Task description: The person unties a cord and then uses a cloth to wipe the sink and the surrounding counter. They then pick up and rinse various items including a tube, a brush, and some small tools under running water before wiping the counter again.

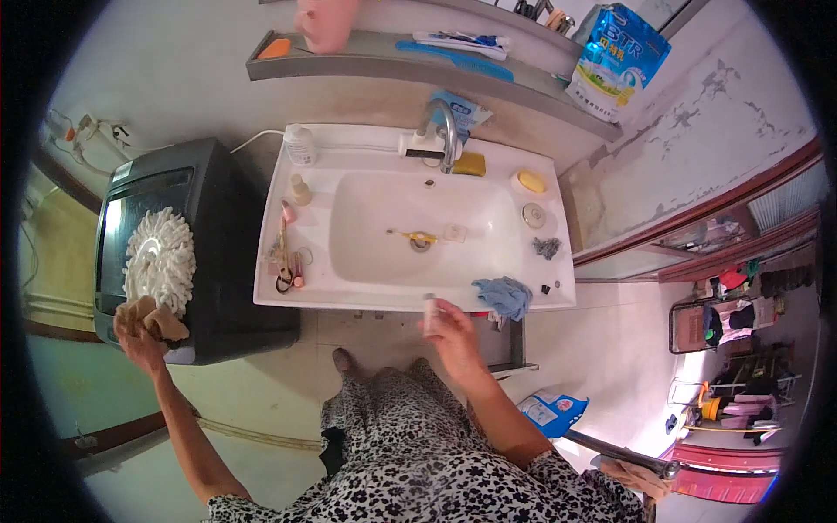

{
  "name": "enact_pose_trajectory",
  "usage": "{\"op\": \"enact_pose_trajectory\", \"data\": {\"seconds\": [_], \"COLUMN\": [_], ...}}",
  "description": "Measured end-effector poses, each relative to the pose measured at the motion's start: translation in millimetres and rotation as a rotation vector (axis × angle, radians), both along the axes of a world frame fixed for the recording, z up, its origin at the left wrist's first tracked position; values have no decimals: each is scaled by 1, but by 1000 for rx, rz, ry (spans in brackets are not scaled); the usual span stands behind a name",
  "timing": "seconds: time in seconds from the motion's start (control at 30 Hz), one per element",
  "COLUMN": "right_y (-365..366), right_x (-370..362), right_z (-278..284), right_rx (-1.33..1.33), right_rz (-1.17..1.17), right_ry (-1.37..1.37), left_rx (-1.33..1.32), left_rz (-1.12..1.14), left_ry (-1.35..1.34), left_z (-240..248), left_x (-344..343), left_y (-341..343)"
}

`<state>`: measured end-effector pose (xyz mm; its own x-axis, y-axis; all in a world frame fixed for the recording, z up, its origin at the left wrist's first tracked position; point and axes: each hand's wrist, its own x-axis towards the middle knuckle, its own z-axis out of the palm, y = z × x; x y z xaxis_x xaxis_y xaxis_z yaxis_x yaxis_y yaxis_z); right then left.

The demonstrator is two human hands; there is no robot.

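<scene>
At the far left, my left hand (pixel 137 343) is closed on a tan cloth (pixel 166 322) at the front edge of a dark washing machine (pixel 228 261). A white shaggy mop head (pixel 160 260) lies on the machine's lid, next to the cloth. My right hand (pixel 457 338) is raised just in front of the white washbasin (pixel 392 302), its fingers closed round a small pale cylinder (pixel 430 307). Part of the cylinder is hidden by the fingers, and its kind does not show. Close to that hand, a blue-grey cloth (pixel 503 297) hangs over the basin's front edge.
A curved metal faucet (pixel 450 131) rises at the basin's back. A yellow-handled item (pixel 420 237) lies by the drain. Scissors (pixel 284 277) and small bottles line the left rim; soap (pixel 530 181) and a steel scourer (pixel 547 248) the right. Above runs a grey shelf (pixel 375 65).
</scene>
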<state>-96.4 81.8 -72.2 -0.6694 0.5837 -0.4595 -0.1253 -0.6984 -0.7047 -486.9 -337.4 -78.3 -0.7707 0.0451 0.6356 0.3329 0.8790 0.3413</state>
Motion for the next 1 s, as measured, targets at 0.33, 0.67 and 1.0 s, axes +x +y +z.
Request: {"op": "enact_pose_trajectory", "data": {"seconds": [0.33,0.67,1.0], "right_y": [77,117,115], "right_x": [94,103,111], "right_z": [-62,-78,-60], "right_rx": [730,750,503], "right_rz": [-457,-267,-268], "right_ry": [-456,-556,-203], "left_rx": [-418,11,404], "left_rz": [149,-1338,-1154], "left_ry": [239,-567,-1339], "left_z": [-6,-53,-38], "left_x": [-30,309,352], "left_y": [43,405,470]}}
